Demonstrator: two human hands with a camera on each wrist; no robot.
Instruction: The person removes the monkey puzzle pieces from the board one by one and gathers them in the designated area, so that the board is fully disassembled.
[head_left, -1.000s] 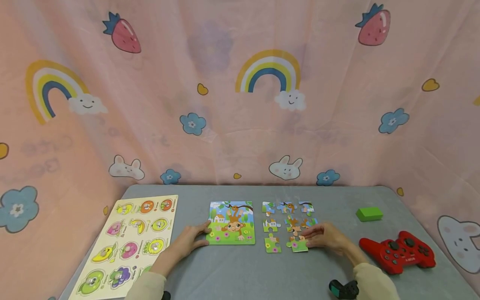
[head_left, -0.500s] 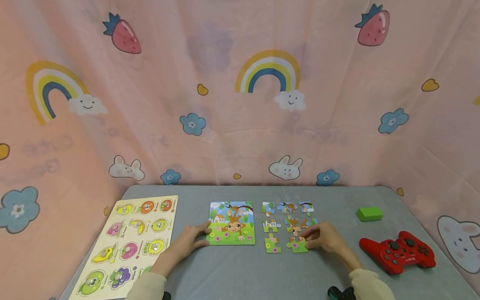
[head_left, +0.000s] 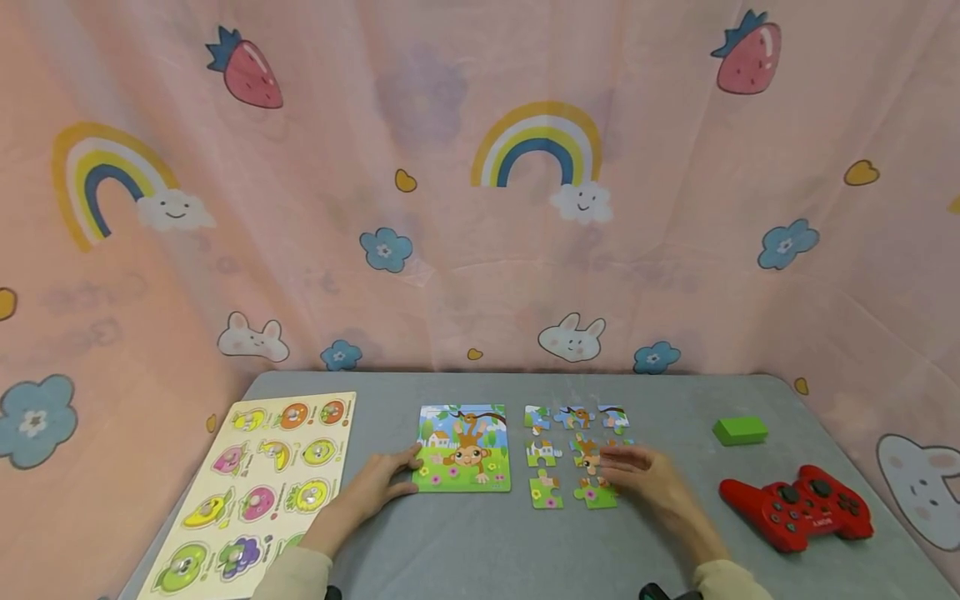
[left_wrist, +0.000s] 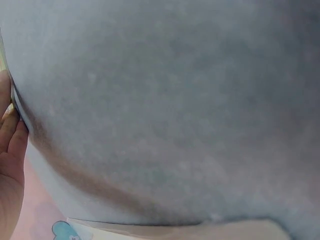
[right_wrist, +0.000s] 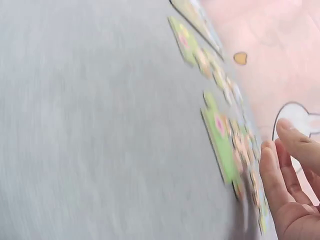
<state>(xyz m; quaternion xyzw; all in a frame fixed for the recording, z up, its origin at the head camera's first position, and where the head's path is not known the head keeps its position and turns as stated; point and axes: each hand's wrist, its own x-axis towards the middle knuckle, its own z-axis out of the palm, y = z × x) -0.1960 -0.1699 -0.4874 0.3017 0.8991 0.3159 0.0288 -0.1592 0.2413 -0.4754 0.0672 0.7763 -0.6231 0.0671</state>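
In the head view, a square monkey picture board (head_left: 461, 450) lies flat at the table's middle. My left hand (head_left: 382, 483) touches its left edge with fingertips and thumb; the left wrist view catches only part of that hand (left_wrist: 11, 150) at its border. Right of the board lie several jigsaw pieces (head_left: 543, 452) in loose rows, with monkey, house and grass prints. Over the right side of those pieces is my right hand (head_left: 648, 479), fingers extended and partly hiding some of them. The right wrist view shows its fingers (right_wrist: 272, 175) apart from the green bottom piece (right_wrist: 220, 145), holding nothing visible.
At the left lies a cream fruit puzzle board (head_left: 258, 492) with knobbed pieces. A green block (head_left: 740, 430) and a red game controller (head_left: 798, 507) lie at the right. The grey table (head_left: 450, 550) ends at a pink patterned curtain (head_left: 465, 275) behind.
My right hand has drawn off the bottom piece, its fingers straightening and moving slightly up and left over the pieces. My left hand stays at the board's edge.
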